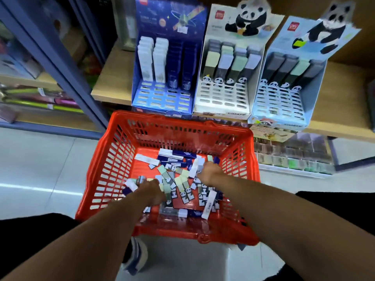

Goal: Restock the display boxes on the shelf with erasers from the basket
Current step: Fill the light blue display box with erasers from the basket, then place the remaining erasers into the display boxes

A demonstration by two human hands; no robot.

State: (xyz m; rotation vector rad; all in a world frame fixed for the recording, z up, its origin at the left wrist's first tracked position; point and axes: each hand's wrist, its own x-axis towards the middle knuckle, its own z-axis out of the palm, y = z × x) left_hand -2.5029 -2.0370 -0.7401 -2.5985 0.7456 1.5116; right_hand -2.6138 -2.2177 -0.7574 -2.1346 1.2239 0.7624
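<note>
basket (121, 159) open-topped, front box slots (162, 98) seemingly free

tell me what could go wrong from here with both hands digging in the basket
1. The erasers lie mixed, navy, white and panda sleeves together, so one may end up in the wrong display box: blue box, white panda box, pale blue panda box.
2. The red basket looks perched; the left hand or right hand might tip it.

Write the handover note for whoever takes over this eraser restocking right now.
Left hand and right hand: both down in the red plastic mesh basket, among the loose erasers; grip unclear from blur.
Dark blue space-print display box, white panda box and pale blue panda box stand on the wooden shelf, back rows filled.
Left: fill the front slots.
</note>
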